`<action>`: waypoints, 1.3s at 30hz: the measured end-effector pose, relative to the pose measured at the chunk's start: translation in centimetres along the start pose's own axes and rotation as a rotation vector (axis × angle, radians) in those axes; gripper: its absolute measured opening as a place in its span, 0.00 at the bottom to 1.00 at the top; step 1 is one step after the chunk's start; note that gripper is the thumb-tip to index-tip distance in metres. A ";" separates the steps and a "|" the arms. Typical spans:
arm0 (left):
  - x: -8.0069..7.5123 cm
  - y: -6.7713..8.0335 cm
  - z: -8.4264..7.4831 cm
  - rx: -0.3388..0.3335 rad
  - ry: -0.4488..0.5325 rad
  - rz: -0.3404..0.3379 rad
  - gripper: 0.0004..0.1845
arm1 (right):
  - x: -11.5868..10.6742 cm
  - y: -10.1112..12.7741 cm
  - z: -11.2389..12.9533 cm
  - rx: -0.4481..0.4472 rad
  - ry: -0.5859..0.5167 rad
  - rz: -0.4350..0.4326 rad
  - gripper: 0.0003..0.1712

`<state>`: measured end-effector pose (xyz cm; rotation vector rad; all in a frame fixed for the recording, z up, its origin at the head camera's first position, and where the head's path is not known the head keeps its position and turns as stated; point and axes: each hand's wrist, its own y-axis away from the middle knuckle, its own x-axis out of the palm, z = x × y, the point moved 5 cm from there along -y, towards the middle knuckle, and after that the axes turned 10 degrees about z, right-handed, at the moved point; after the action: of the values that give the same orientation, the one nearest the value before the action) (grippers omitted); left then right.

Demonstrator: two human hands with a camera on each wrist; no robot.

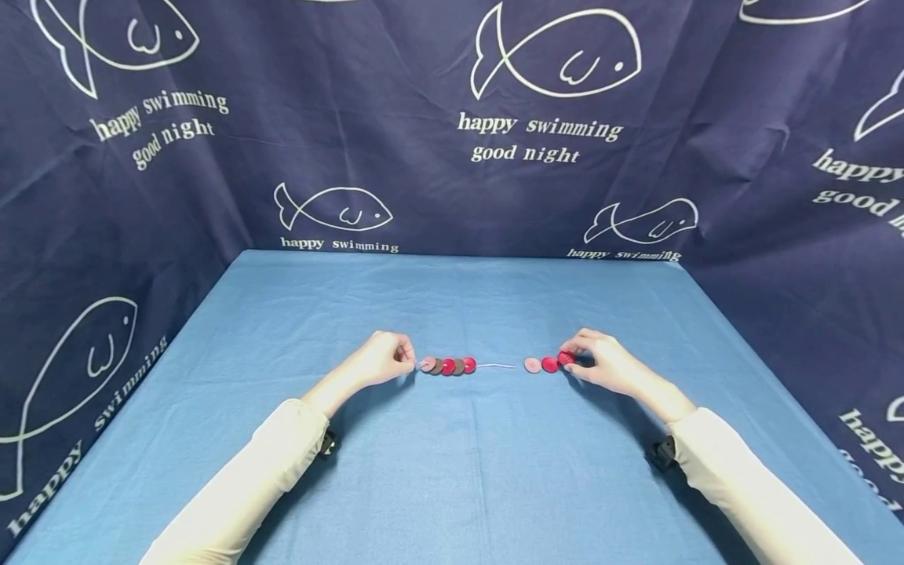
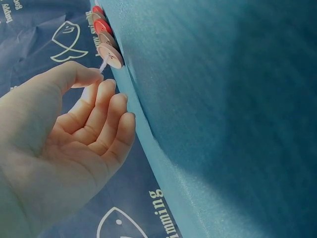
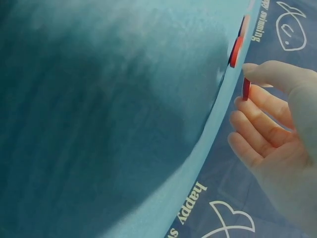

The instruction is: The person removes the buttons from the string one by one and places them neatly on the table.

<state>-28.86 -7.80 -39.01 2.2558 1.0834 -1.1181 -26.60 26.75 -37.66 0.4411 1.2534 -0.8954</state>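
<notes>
Between its thumb and fingertips my left hand (image 1: 386,357) pinches the end of a pale string (image 2: 103,65), just left of a pink button (image 1: 427,363). That button heads an overlapping row of several threaded buttons, alternating brown (image 1: 459,366) and red (image 1: 448,366). From the row's right end, the string's free tail (image 1: 496,365) lies across the cloth. Pinched by the thumb and fingers of my right hand (image 1: 600,362) is a red button (image 3: 246,89), held on edge in the right wrist view. Left of it lie a loose red button (image 1: 549,365) and a pink one (image 1: 533,365).
A blue cloth (image 1: 452,463) covers the table. Dark blue curtains (image 1: 438,94) printed with white fish and lettering stand behind it and along both sides. Dark devices sit at the left wrist (image 1: 328,442) and right wrist (image 1: 662,453), by the cream sleeves.
</notes>
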 end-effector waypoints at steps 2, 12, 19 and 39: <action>0.0 0.0 0.0 -0.004 0.000 0.001 0.03 | 0.0 0.0 -0.1 0.002 -0.001 0.002 0.12; 0.0 0.0 0.0 -0.010 0.008 0.007 0.03 | -0.2 0.2 -0.3 0.035 0.010 0.030 0.14; -0.1 0.1 -0.1 0.012 -0.004 -0.008 0.03 | -0.1 0.2 -0.3 0.043 0.008 0.041 0.13; 0.1 0.0 0.2 0.022 -0.020 -0.010 0.03 | 0.3 0.4 -0.1 0.055 0.006 0.095 0.15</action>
<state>-28.95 -7.85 -39.20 2.2533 1.0806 -1.1600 -26.37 26.98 -38.08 0.5432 1.2059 -0.8500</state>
